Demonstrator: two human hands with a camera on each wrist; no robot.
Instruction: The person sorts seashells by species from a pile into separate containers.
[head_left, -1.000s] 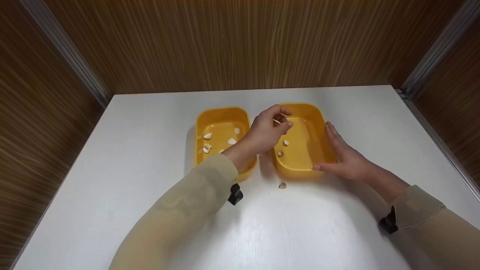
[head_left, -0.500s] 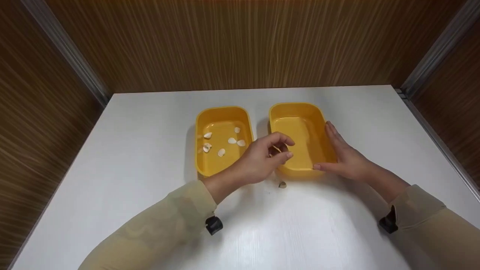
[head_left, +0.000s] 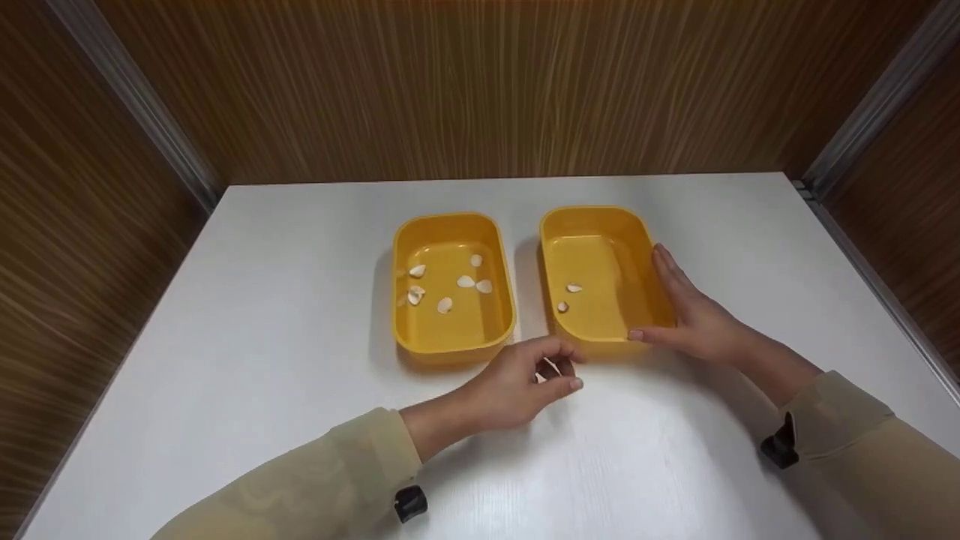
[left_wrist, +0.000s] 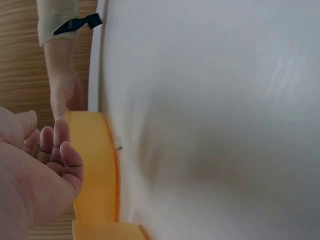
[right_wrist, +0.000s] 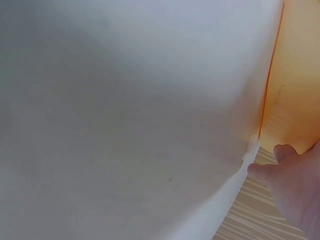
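Note:
Two yellow plastic containers stand side by side. In the left container (head_left: 405, 350) lie several small pale pieces that look like garlic cloves (head_left: 445, 305). The right container (head_left: 600, 225) has two small clove-like pieces (head_left: 574, 288) near its left wall. My left hand (head_left: 517, 382) hovers in front of the containers, fingers loosely bent, with nothing visible between thumb and fingertips. The left wrist view shows a tiny brownish piece (left_wrist: 119, 147) on the table beside a container. My right hand (head_left: 694, 319) rests at the right container's near-right corner, fingers straight along its side, thumb on the front rim.
The white tabletop (head_left: 300, 262) carries both containers, with a narrow gap between them. A wood-grain panel (head_left: 487, 90) rises behind the table, and more panels with metal edging stand left and right.
My left hand has moved from over the right container down toward me, now covering the spot where a loose piece lay in front of it. My right hand stays on the container.

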